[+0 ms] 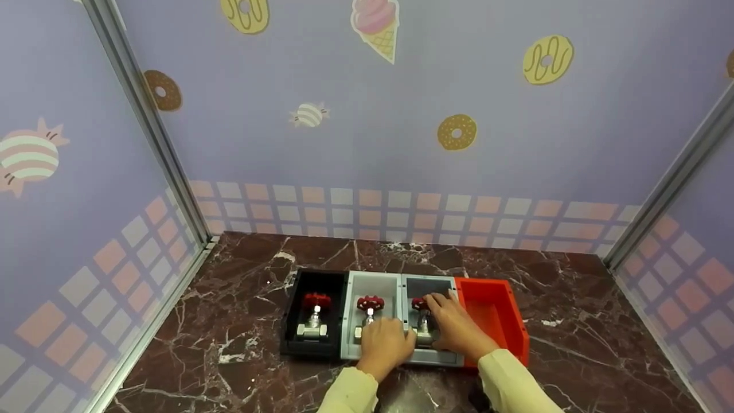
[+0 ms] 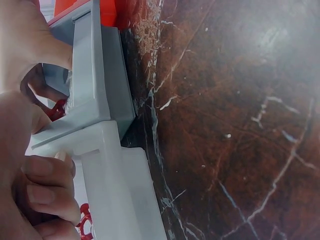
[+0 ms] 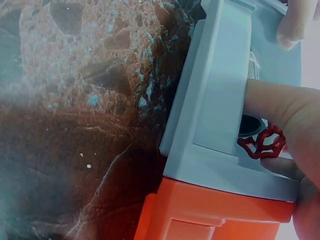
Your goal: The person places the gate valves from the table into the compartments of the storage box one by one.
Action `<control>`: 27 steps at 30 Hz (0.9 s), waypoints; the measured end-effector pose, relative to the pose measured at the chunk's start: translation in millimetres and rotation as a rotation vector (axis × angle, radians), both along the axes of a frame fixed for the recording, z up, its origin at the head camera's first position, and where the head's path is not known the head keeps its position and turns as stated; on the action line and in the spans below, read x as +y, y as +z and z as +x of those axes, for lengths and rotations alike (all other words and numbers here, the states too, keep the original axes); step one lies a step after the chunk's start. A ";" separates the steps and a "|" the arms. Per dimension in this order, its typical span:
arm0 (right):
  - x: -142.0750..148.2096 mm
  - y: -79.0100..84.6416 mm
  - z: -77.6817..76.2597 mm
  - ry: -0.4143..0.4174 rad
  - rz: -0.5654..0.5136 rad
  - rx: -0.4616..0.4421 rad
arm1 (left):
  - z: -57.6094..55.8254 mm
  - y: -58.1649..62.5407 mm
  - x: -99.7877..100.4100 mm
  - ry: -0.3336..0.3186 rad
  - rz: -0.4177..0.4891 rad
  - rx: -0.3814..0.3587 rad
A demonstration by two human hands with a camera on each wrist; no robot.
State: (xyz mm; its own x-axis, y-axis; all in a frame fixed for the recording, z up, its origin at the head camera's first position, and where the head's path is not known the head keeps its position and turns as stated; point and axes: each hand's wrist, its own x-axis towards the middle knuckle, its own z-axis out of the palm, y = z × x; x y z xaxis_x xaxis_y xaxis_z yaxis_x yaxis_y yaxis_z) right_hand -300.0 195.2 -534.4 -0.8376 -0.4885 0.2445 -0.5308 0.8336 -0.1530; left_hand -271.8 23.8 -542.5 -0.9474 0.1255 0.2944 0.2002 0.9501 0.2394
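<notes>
In the head view, my right hand (image 1: 456, 327) reaches into the grey bin (image 1: 433, 357) and holds a metal valve (image 1: 423, 327) there. Its fingers lie at the red handwheel (image 3: 264, 142), with the thumb lower, beside the valve body. My left hand (image 1: 387, 344) straddles the seam between the white bin (image 1: 374, 281) and the grey one. Curled fingers (image 2: 50, 195) sit on the white side and the thumb on the grey side, gripping the bin wall. A second valve (image 1: 370, 314) stands in the white bin, partly hidden by the left hand.
On the left, a black bin (image 1: 321, 350) holds another valve (image 1: 312, 324) with a red handwheel. An orange-red bin (image 1: 498, 321) joins the row's right end. The row stands on a dark red marble-patterned surface (image 1: 246, 321), with purple decorated walls (image 1: 344, 155) around.
</notes>
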 end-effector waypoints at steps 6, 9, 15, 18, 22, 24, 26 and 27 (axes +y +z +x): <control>0.0 -2.5 0.8 -0.008 0.001 0.022 | -0.4 -0.1 0.6 0.000 -0.003 -0.026; -0.3 -2.9 1.9 -0.023 0.005 0.004 | -0.3 -0.7 0.3 -0.003 0.000 -0.030; 0.0 -5.5 2.1 -0.037 0.018 0.024 | 1.3 -2.7 -0.1 0.006 0.010 0.011; 0.2 -6.1 2.3 -0.042 0.034 0.040 | 1.8 -3.8 -0.6 0.007 0.008 0.028; 1.2 -4.4 4.0 -0.036 0.003 0.033 | 2.0 -4.0 -1.1 0.016 0.002 0.002; 2.5 -2.5 5.8 -0.033 -0.037 0.013 | 2.4 -3.6 -1.2 0.024 0.006 -0.018; 4.2 -0.7 7.9 -0.045 -0.098 -0.016 | 2.6 -2.6 -1.0 0.029 0.011 -0.039; 5.2 0.3 9.4 -0.057 -0.120 -0.033 | 2.8 -2.4 -0.8 0.027 0.015 -0.047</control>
